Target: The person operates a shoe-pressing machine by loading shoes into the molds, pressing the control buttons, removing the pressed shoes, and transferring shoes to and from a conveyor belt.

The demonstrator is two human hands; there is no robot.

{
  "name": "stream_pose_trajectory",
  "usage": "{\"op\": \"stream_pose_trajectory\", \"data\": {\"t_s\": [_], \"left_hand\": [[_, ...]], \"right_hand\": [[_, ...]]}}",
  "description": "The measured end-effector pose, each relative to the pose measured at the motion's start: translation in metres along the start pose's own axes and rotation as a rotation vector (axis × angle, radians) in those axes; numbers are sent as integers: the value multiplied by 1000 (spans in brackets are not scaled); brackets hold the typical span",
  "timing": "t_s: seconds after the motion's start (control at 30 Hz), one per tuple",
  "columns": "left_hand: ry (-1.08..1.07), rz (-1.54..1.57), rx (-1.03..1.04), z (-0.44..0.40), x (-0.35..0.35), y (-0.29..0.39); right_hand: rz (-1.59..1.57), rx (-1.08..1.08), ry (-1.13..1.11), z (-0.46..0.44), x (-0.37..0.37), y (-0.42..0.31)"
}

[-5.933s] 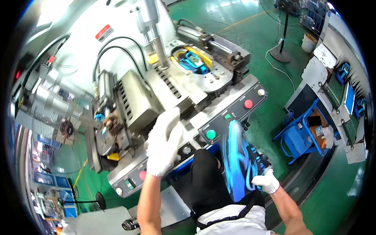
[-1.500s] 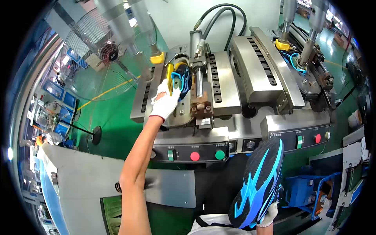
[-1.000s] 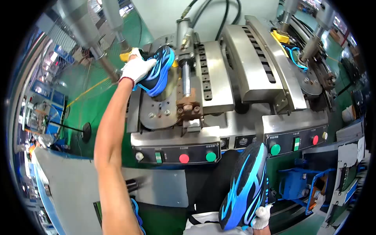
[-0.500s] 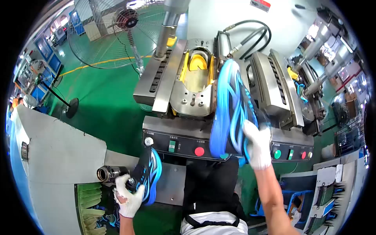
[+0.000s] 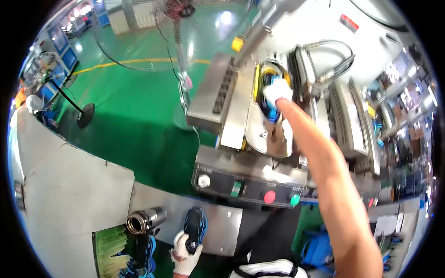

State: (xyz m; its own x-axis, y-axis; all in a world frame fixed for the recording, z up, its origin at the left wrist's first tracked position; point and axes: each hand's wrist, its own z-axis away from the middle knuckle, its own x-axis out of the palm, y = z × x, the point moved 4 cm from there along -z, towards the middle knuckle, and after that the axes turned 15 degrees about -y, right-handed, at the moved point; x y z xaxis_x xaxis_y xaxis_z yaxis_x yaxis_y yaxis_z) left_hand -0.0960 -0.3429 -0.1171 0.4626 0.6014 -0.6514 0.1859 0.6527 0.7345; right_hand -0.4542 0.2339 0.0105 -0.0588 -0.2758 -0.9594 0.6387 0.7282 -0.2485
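Observation:
My left hand [image 5: 185, 254], in a white glove, grips the heel end of a black and blue sports shoe [image 5: 196, 223] that rests on the metal shelf [image 5: 220, 236]. My right hand [image 5: 279, 91], also gloved, is reached far out over the press machine. It is closed on a second black and blue shoe [image 5: 272, 113], which sits down in the cavity between the yellow pads [image 5: 256, 83]. The hand covers much of that shoe, and motion smears its fingers.
Below the cavity runs a control panel with a red button [image 5: 270, 197] and a green button [image 5: 295, 199]. A steel flask [image 5: 146, 220] without a lid lies on the shelf by more shoes [image 5: 147, 255]. A large fan [image 5: 181, 51] stands behind.
My right hand has moved forward and up, bringing its shoe from before the panel into the press cavity. My left hand has lowered its shoe onto the shelf. The view has turned.

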Motion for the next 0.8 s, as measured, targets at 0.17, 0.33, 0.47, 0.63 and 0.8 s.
{"op": "stream_pose_trajectory", "data": {"t_s": [0.17, 0.33, 0.47, 0.63, 0.8], "left_hand": [[29, 44, -11, -8, 7, 3], [263, 168, -176, -13, 46, 29], [176, 234, -176, -1, 57, 31], [-151, -377, 159, -25, 3, 54], [-338, -342, 408, -80, 13, 56]], "right_hand": [[-35, 23, -113, 21, -20, -1], [-36, -164, -315, 73, -57, -14], [-429, -623, -5, 283, -71, -17], [-188, -659, -75, 412, 0, 86], [147, -515, -150, 403, 55, 161]]}}
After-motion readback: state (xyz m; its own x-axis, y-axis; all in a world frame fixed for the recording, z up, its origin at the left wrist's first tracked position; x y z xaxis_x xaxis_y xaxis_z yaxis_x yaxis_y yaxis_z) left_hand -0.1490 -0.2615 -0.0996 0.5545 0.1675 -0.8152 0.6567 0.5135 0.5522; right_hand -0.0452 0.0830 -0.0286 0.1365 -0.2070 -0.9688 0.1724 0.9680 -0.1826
